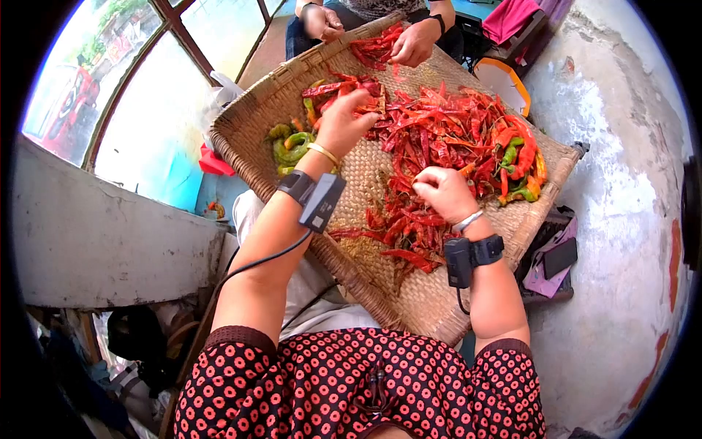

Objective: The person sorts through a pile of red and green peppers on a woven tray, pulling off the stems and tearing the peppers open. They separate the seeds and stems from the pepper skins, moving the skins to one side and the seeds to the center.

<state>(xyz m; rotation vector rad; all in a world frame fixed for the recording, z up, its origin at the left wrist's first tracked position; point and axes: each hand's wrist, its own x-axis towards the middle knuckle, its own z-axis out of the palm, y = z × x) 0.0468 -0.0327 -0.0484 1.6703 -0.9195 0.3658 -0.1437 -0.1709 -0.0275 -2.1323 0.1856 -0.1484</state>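
A large woven basket tray (351, 274) holds many dried red chili peppers (446, 124). My left hand (345, 126) is over the smaller red pile at the tray's left, fingers apart, with chilies showing between and behind them. Beside that wrist lie green peppers (292, 148). My right hand (444, 194) is closed in a pinch above the central heap; whatever its fingertips hold is hidden. Below it are more red chilies (417, 230). Larger fresh red, green and orange peppers (523, 161) sit at the tray's right side.
Across the tray, another person's hands (413, 44) are at a small chili pile (376, 47) by the far rim. A rough wall (607, 183) stands at right and windows (146, 102) at left. A dark box with a pink item (552, 263) is beside the tray.
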